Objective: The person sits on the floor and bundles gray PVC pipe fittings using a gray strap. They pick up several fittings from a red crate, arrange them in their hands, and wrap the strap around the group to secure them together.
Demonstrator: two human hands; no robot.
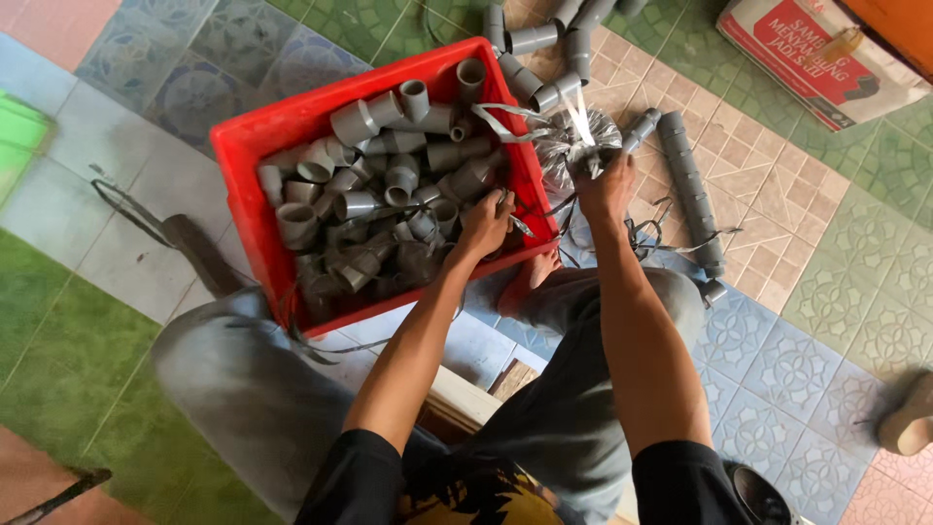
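left hand [486,222] sits over the near right corner of the red crate [243,185], fingers curled on the grey pipe fittings [389,185] (can't tell what it's pinching), while the right hand [604,185] just outside that wall grips a clear bag [573,144] shut
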